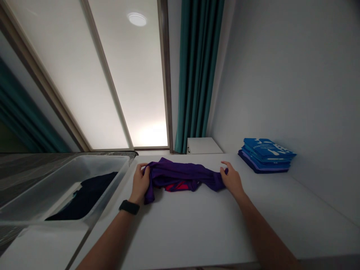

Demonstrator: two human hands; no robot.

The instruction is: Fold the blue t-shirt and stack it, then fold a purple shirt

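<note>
At frame center, we see a purple garment point(185, 172) between the left hand point(140, 184), pinching one end, and the right hand point(233, 180), touching the other, its grip unclear.

Garment point(182, 170) on table point(191, 228), between tub point(114, 189) and stack point(266, 155)
Cloth point(87, 197) in tub, left; stack right, near wall point(281, 75); behind table, cabinet point(204, 145), then curtain point(199, 75).

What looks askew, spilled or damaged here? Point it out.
Nothing looks spilled or damaged. The purple garment on the white table is the only untidy thing that stands out: it lies rumpled, with a red patch showing along its near edge, while the blue stack at the right is folded.
</note>
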